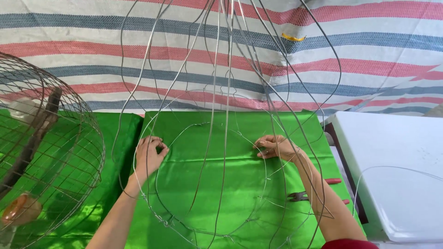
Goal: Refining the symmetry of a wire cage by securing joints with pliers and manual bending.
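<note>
A tall frame of thin bent steel wires (pixel 217 138) stands on a shiny green cloth (pixel 230 184), its ribs rising and meeting near the top of the view. My left hand (pixel 150 154) pinches a wire on the frame's left side. On the right side my right hand (pixel 277 147) grips another wire. Both arms reach in through the ribs. A round wire ring (pixel 203 226) forms the frame's base near me.
A rusty wire cage (pixel 46 152) sits at the left on the green cloth. Red-handled pliers (pixel 309 196) lie by my right forearm. A white box lid (pixel 392 170) is at the right. A striped tarpaulin (pixel 369 60) hangs behind.
</note>
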